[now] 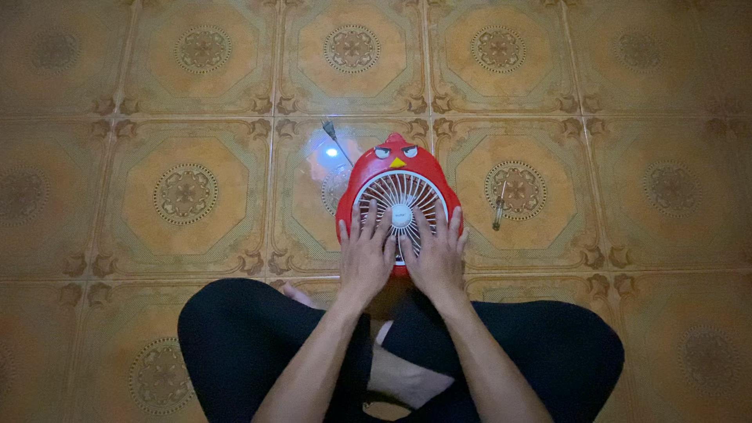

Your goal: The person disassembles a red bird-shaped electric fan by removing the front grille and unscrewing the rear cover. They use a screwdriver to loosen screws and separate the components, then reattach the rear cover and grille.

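Note:
A small red fan (398, 160) shaped like a cartoon bird lies face up on the tiled floor in front of my crossed legs. Its white round grille (400, 196) faces the camera. My left hand (365, 252) lies flat on the lower left of the grille, fingers spread. On the lower right of the grille rests my right hand (437, 254), also flat with fingers apart. Neither hand holds anything. The fan's lower edge is hidden under my palms.
A screwdriver (498, 210) with a clear handle lies on the floor just right of the fan. A thin dark tool (335, 139) lies at the fan's upper left, near a bright light reflection. My black-clad legs (258, 337) fill the bottom of the view.

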